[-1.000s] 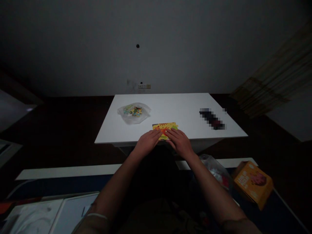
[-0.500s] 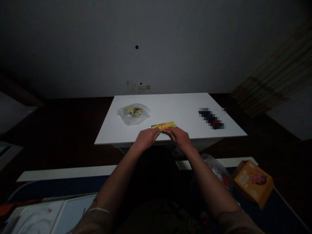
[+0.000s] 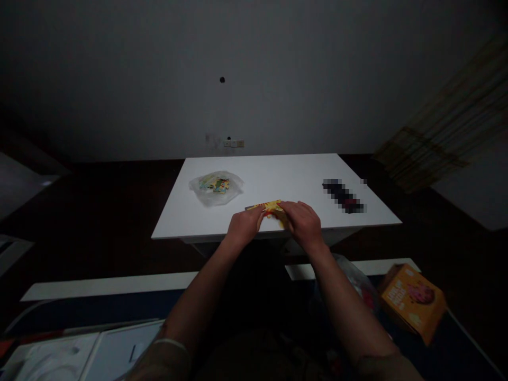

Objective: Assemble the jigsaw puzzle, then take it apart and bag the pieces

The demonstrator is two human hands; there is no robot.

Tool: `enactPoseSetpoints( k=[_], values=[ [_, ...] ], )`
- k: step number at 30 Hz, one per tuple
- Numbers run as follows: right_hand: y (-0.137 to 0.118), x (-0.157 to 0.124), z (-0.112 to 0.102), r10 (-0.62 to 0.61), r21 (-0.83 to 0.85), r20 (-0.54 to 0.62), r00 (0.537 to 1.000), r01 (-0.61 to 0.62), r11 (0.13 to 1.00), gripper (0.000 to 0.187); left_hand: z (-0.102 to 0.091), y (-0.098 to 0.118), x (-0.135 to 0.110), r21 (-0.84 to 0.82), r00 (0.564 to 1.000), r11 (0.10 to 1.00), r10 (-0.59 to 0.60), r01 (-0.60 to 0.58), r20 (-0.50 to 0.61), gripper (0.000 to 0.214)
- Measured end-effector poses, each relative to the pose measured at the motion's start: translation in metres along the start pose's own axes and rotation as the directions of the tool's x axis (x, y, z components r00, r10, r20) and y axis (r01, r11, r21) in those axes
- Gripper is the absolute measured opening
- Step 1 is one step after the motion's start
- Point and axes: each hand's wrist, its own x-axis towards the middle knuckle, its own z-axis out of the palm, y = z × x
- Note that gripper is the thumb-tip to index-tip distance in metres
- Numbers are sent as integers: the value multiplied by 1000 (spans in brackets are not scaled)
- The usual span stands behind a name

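Note:
A flat yellow puzzle board [image 3: 268,206] with red and green print lies near the front edge of a small white table [image 3: 278,180]. My left hand [image 3: 245,227] grips its left near edge with curled fingers. My right hand [image 3: 304,222] covers its right part, fingers bent round it. The board's near side looks lifted off the table. A clear plastic bag of puzzle pieces [image 3: 215,185] rests on the table's left half, apart from both hands.
A dark blurred object [image 3: 343,194] lies on the table's right side. An orange box [image 3: 413,301] and a crumpled plastic bag [image 3: 353,278] sit on the floor at the right. White boards [image 3: 107,283] lie on the floor before me. The room is dim.
My hands went from lying flat on the board to gripping it. The board's near edge has tilted up, and my right hand has slid over its right end.

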Motion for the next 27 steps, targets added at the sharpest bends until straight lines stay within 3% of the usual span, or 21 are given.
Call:
enactPoseSetpoints(
  k=[3,6,9,15,21,27],
  values=[
    [7,-4,-2,44,-1,-41,998,-44,999,42,2,-3,1,-36,999,999,-4,3,-33,41],
    [17,-12,5,4,21,-42,999,-3,1000,43,4,-12,2,-35,998,999,-4,2,-68,44],
    [21,-22,15,-87,51,15,996,87,995,43,7,-19,1,40,997,997,63,-61,-41,43],
    [19,-38,20,-136,56,101,986,131,990,48,7,-22,-11,71,987,984,158,-161,40,45],
    [29,-45,17,-168,130,89,982,156,979,49,5,-25,-28,109,980,976,183,-191,82,49],
    [29,-29,8,-25,202,39,999,16,979,34,14,-27,-36,107,980,974,197,-200,31,44]
  ],
)
